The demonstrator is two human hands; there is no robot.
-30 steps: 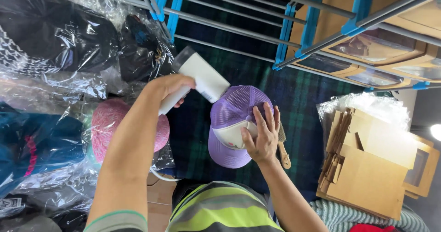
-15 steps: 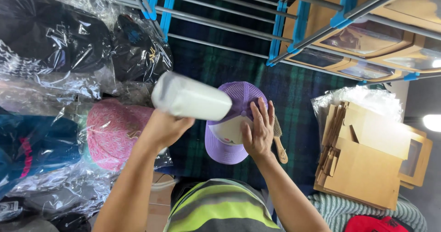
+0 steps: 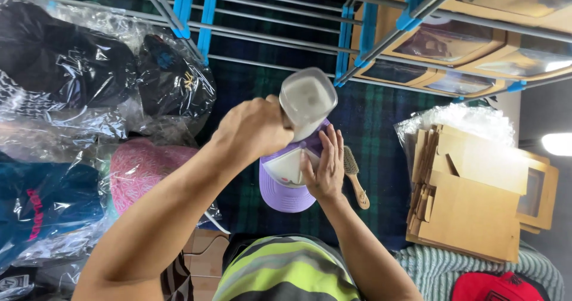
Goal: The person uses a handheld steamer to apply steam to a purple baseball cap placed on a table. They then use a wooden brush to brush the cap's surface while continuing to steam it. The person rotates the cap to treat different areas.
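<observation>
My left hand (image 3: pixel 253 131) grips a white handheld device with a squarish head (image 3: pixel 307 98), raised above a purple cap (image 3: pixel 286 188). The cap lies on a dark green plaid cloth (image 3: pixel 381 116) with its white inner front panel showing. Pressed flat on the cap's right side, my right hand (image 3: pixel 325 167) holds it in place with fingers spread. A small wooden brush (image 3: pixel 356 182) rests just right of that hand.
A pink cap (image 3: pixel 140 170) and dark caps in clear plastic bags (image 3: pixel 89 74) pile at the left. Flat cardboard boxes (image 3: pixel 476 194) stack at the right, with a red cap (image 3: pixel 494 286) below. A metal and blue rack (image 3: pixel 357 33) crosses the top.
My left hand has swung the white device from the left to directly above the purple cap, its head now facing the camera. The right hand stays on the cap.
</observation>
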